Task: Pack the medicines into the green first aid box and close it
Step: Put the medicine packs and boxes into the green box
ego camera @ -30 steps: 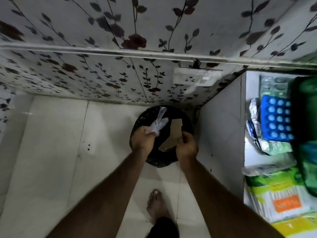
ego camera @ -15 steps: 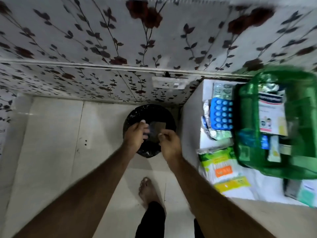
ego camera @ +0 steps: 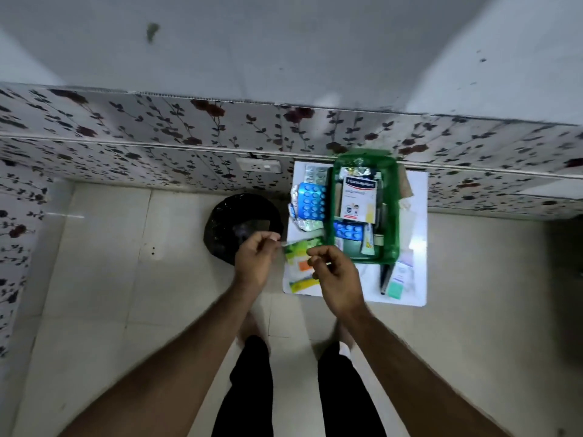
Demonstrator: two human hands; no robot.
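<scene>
A: Nearest, both arms are reaching forward over the floor. What are the hands doing?

B: The left hand [ego camera: 256, 259] is hanging loosely curled, and so is the right hand [ego camera: 337, 275]; neither is holding anything now. A second ago they were gripping a scrap of plastic and a piece of card over the black-lined bin [ego camera: 227, 228]. Those are gone from the fingers, so the rubbish is, I judge, sitting in the bin.

A: Meaning for the packing?

B: The hands are free and drawing back towards the white table [ego camera: 416, 279]. Medicines are still lying outside: a green and orange packet [ego camera: 299, 257] just under the right hand, a blue blister strip [ego camera: 312, 201] beside the box, a small mint-green pack [ego camera: 395, 291] at the near right corner.

A: And the box?

B: The green first aid box [ego camera: 392, 216] is standing open in the middle of the table, partly filled, a plaster carton [ego camera: 359, 197] lying inside. Its lid isn't clearly showing.

A: Further off?

B: Pale floor tiles are running to a floral-patterned wall [ego camera: 157, 143], a white socket [ego camera: 259, 165] sitting on it, plain wall above.
</scene>
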